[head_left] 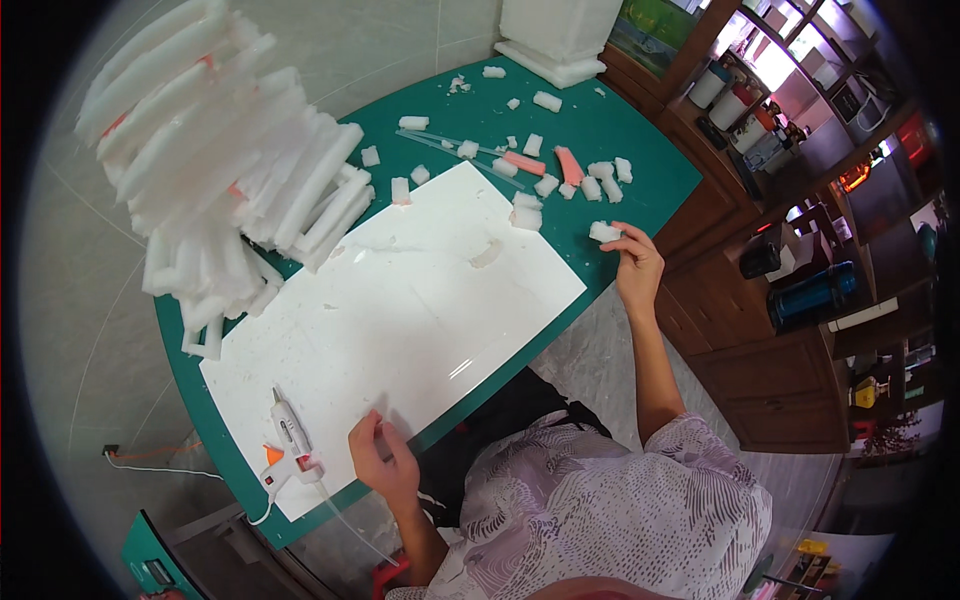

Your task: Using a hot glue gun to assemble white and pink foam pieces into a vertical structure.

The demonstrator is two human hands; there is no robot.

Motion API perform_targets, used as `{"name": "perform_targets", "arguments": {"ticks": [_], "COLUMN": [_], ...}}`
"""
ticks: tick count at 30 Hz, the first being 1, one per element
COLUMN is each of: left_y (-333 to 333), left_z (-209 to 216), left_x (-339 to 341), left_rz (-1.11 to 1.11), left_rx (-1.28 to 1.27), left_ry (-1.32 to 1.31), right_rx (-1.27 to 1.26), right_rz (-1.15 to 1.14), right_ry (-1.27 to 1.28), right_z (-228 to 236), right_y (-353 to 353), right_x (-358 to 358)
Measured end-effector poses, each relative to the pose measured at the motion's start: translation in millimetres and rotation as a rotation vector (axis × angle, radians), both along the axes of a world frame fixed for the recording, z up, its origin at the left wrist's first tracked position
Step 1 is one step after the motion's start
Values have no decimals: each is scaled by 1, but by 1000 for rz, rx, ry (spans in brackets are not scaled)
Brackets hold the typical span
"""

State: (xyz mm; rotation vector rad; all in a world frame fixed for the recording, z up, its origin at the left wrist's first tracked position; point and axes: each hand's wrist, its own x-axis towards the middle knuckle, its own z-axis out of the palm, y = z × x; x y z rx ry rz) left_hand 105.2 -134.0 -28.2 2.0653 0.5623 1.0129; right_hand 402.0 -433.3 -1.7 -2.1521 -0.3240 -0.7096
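My right hand (640,265) is over the right part of the green table (655,165), its fingertips pinching a small white foam block (604,231). Close to the near edge of the white board (400,300), my left hand (385,458) holds nothing, its fingers loosely bent and apart. To the left of that hand, a white glue gun (290,428) with an orange trigger lies on the board, a glue stick trailing from its back end. Several more small foam blocks (611,188) are scattered beyond the board, beside two pink foam pieces (568,166) and clear glue sticks (430,143).
A tall heap of white foam strips (190,130) rises at the left, against the tiled wall. White foam slabs (555,40) stand at the table's far corner. Wooden cabinets (765,385) with shelves of household items line the right side. A white cable (165,468) runs to the left wall.
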Motion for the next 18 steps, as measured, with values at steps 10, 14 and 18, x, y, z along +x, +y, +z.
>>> {"name": "perform_targets", "arguments": {"ticks": [10, 14, 18], "left_y": [3, 5, 5], "left_z": [-1, -2, 1], "left_x": [-5, -8, -5], "left_rz": [-79, -110, -134], "left_rx": [-31, -52, -48], "left_ry": [-21, -31, -29], "right_rx": [18, 53, 137], "right_rz": [-36, -35, -26], "right_ry": [14, 28, -38], "right_z": [-1, -2, -7], "right_y": [20, 26, 27], "right_x": [-20, -24, -16]}}
